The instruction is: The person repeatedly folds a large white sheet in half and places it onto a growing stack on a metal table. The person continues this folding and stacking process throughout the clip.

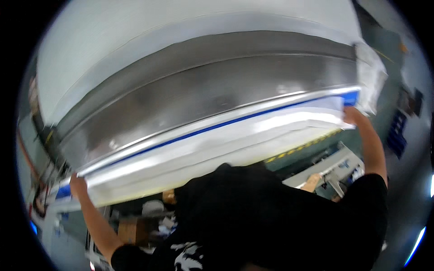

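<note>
A long white sheet [203,150] stretches across in front of me between my two hands, along the near edge of a wide grey metal panel [221,88]. My left hand [79,186] is closed at the sheet's left end, beside a blue patch at the panel's corner. At the far right, the fingers of my right hand [355,115] pinch the sheet's right end, just below another blue patch. A narrow blue strip [212,127] shows between the panel's bright edge and the sheet. Slight blur hides the fingertips' exact grip.
White material [203,22] covers the surface beyond the panel. A crumpled white cloth [371,79] hangs at its right end. Yellow-black tape [303,147] runs below the sheet. Under it are a cardboard box [131,231] and a pale bench-like unit [337,169]. A blue object [398,134] stands right.
</note>
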Tool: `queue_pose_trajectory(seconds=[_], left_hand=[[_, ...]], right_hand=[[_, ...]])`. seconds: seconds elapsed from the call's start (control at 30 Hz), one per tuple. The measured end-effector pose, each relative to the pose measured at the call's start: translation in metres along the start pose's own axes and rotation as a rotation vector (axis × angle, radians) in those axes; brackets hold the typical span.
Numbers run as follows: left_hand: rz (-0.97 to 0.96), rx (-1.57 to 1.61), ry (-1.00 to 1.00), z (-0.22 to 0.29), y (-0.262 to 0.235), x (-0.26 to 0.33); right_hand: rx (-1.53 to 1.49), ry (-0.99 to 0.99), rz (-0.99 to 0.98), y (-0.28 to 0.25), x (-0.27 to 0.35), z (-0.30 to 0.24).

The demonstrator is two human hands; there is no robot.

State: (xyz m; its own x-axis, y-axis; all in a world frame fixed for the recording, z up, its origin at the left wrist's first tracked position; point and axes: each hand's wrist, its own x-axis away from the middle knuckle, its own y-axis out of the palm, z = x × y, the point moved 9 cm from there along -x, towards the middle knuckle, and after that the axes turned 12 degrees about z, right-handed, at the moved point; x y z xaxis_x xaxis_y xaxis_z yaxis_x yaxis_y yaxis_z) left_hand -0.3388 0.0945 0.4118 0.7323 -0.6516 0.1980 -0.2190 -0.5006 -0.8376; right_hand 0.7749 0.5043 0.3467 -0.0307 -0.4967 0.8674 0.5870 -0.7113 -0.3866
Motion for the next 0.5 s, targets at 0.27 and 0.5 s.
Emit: queue_pose_trajectory(seconds=[0.27, 0.5], left_hand=[[-0.061, 0.035, 0.025, 0.097, -0.051, 0.021], [-0.067, 0.087, -0.045, 0.085, -0.040, 0.016]], right_hand=[[-0.178, -0.218, -0.015, -0.056, -0.002, -0.103], [-0.223, -0.258, 0.112, -0.091, -0.007, -0.156]])
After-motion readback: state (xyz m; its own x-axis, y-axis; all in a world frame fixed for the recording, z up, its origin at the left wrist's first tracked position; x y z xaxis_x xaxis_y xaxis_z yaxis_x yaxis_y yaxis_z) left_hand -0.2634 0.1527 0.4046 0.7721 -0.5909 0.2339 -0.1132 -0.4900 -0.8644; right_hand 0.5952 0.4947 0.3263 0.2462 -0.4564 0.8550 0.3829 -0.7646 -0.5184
